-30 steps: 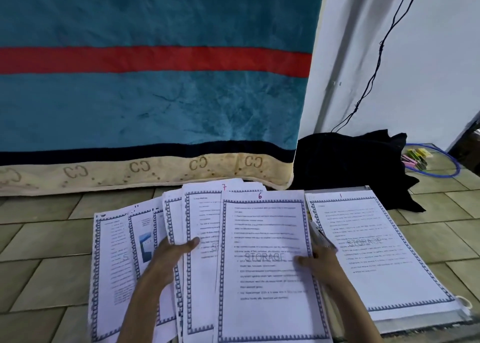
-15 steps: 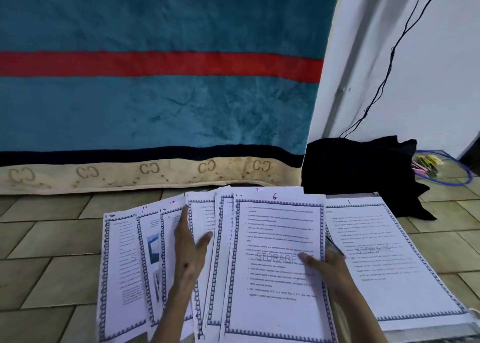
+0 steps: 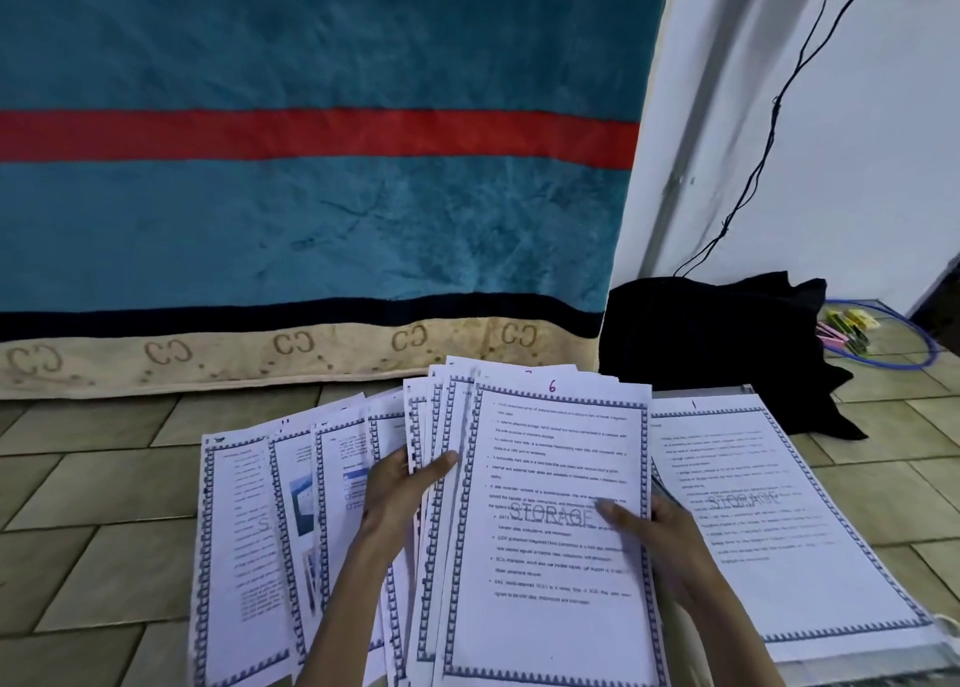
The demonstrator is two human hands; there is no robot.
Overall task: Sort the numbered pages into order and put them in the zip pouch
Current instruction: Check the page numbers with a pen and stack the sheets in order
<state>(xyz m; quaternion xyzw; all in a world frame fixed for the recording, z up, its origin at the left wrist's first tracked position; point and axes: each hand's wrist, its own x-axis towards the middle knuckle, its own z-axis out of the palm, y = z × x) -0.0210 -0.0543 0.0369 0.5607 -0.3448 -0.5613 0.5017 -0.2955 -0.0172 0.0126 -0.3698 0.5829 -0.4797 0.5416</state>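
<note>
While the sorting is under way, the left hand (image 3: 397, 494) pinches the fanned pages (image 3: 431, 478) and the right hand (image 3: 652, 533) grips page 6 (image 3: 550, 478); next, find page 2 for page 1 (image 3: 769, 520), lying right on the zip pouch (image 3: 883, 660).

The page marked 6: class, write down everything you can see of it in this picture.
The page marked 6 is a white printed sheet with a blue patterned border, a handwritten red 6 at its top margin, lines of black text with bullets, and a faint grey STORAGE watermark across the middle. It lies frontmost on a fan of similar pages, upright toward the viewer. The right hand holds its right edge, thumb on the face. The left hand grips the sheets just behind its left edge.
</note>
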